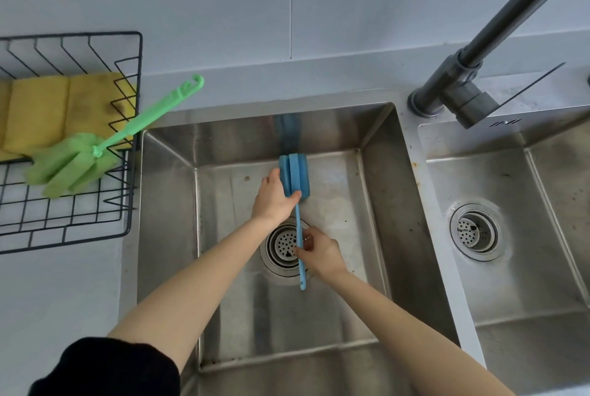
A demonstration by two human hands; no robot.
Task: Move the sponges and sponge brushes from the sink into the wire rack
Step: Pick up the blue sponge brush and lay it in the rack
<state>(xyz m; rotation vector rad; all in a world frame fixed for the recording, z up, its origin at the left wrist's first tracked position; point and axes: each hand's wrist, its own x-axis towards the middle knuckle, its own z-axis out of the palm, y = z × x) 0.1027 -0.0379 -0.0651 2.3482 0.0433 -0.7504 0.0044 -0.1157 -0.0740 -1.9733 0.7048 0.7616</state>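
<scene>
Sink [169, 236]: a steel basin fills the middle of the view, with a second basin [542, 268] to its right, parted by a steel ridge.
Counter [64, 293]: pale surface to the left of the sink, carrying the rack.
Faucet [472, 70]: dark grey, rising from the ledge behind the ridge and slanting up to the upper right corner.
Wire rack [134, 82]: black, at the left edge of the view, just beside the sink's left rim.
Yellow sponges [64, 108]: lying side by side in the far part of the rack.
Green sponge brush [73, 165]: its foam head rests inside the rack in front of the yellow sponges; its handle leans over the rack's right wall, with the hooked end over the counter behind the sink.
Blue sponge brush [295, 178]: in the left basin, foam head toward the back wall, thin handle running toward the viewer across the drain [281, 245]; whether it touches the basin floor cannot be told.
Left hand [274, 201]: closed around the base of the blue foam head where the handle begins, thumb across the foam.
Right hand [319, 252]: fingers pinched on the handle lower down, above the drain.
Sleeve [105, 367]: black, pushed up on the left arm at the bottom left corner.
</scene>
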